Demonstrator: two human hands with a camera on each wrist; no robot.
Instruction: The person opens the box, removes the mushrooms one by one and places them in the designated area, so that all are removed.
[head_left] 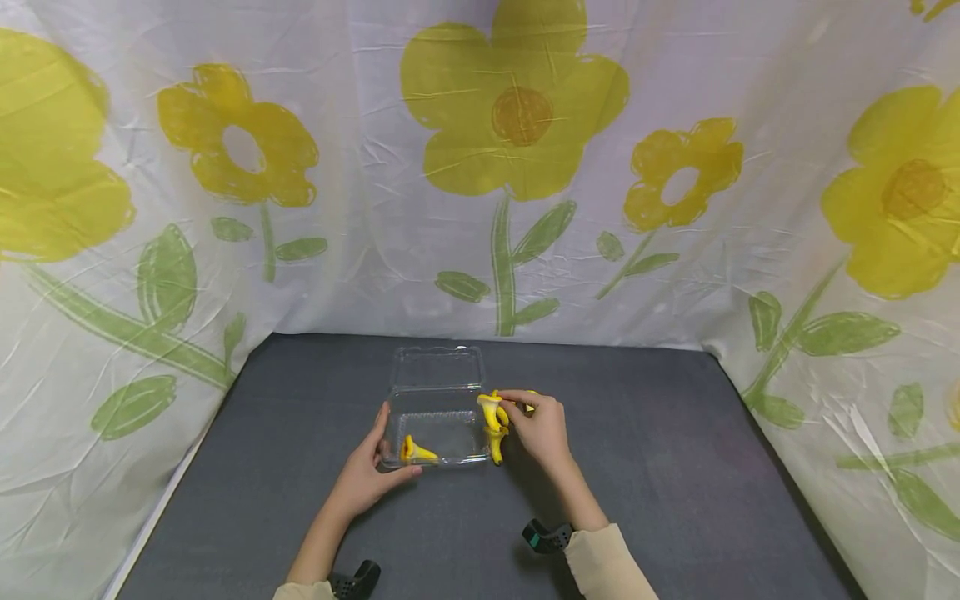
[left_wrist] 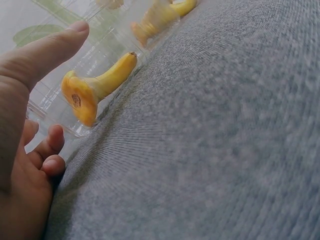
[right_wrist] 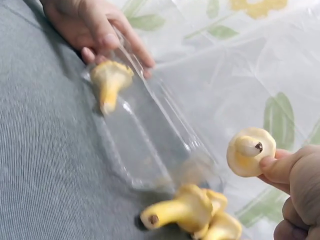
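A clear plastic clamshell box (head_left: 438,389) sits on the dark table with its lid tipped back, away from me. My left hand (head_left: 365,479) grips the box's left end, thumb at the front wall and fingers along the side. Inside, at the front left, lies one yellow chanterelle mushroom (head_left: 420,451), seen closely in the left wrist view. My right hand (head_left: 542,429) pinches another chanterelle (right_wrist: 251,152) by the edge of its cap, raised by the box's right end, stem facing the right wrist camera. Several more chanterelles (right_wrist: 182,207) lie clustered outside that end.
A dark grey cloth covers the table (head_left: 660,467). White curtains (head_left: 360,192) printed with yellow flowers hang behind and at both sides. The box's raised lid (head_left: 438,367) stands toward the back edge. A black band (head_left: 546,537) is on the right wrist.
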